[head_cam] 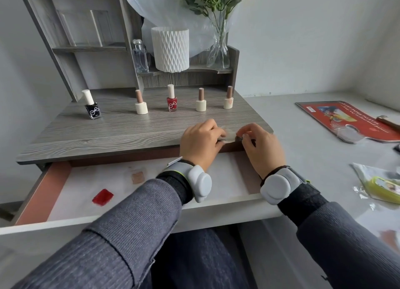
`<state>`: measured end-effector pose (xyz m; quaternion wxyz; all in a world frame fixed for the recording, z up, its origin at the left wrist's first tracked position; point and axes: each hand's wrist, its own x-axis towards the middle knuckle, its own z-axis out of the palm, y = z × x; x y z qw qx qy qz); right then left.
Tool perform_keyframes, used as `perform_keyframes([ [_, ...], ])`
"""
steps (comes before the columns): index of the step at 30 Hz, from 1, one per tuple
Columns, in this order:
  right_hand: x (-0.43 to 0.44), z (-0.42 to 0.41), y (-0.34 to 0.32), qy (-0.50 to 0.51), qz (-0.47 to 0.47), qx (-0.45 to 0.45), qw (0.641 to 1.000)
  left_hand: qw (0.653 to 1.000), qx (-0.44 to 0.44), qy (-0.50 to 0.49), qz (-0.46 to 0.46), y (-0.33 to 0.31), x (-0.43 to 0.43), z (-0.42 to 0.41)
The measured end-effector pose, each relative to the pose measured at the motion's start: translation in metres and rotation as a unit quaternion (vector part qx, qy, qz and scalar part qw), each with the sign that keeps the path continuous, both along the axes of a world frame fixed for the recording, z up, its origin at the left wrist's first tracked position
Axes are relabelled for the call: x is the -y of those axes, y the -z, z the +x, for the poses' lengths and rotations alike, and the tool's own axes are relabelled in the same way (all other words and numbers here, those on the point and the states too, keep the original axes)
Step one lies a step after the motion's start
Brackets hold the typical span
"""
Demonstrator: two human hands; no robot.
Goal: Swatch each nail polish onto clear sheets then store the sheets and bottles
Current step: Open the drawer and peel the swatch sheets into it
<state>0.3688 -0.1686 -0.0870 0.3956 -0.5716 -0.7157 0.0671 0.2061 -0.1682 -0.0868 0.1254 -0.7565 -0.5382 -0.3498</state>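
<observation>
Item: small clear plastic sheet (pixel 231 134), faint, at the front edge of the grey wood-grain desk top (pixel 108 133), just above the open salmon-walled drawer (pixel 43 191). Held by left hand (pixel 200 142) and right hand (pixel 260 147), fingers curled, tips apparently pinching its two ends. In drawer: red swatch (pixel 102 197), beige swatch (pixel 137 176). Behind, upright and capped: black glass bottle (pixel 93 110), red glass bottle (pixel 172 103). Handling: grip bare margins only, hold level, lay flat beside the other swatches, not overlapping.
</observation>
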Motion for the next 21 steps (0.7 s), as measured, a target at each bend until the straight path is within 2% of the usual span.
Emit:
perform_keyframes([
  [7, 0.000, 0.002, 0.000, 0.035, 0.013, -0.052, 0.998, 0.999, -0.014, 0.034, 0.028, -0.005, 0.007, 0.002],
  [10, -0.004, 0.006, -0.001, 0.061, -0.048, -0.057, 0.995, 0.999, -0.006, 0.039, 0.022, -0.004, 0.010, -0.001],
  [14, -0.005, 0.010, 0.002, 0.012, -0.145, -0.111, 0.983, 0.999, 0.001, 0.035, 0.013, -0.001, 0.016, -0.003],
  [16, -0.005, 0.008, 0.001, -0.008, -0.201, -0.165, 0.966, 0.999, 0.007, 0.036, 0.014, -0.001, 0.017, -0.003],
  [19, 0.000, 0.004, -0.006, -0.042, -0.275, -0.311, 0.909, 0.998, 0.005, 0.053, 0.021, 0.000, 0.017, -0.006],
  [21, 0.003, 0.004, -0.009, -0.061, -0.297, -0.359, 0.883, 0.998, -0.004, 0.064, 0.026, 0.001, 0.017, -0.009],
])
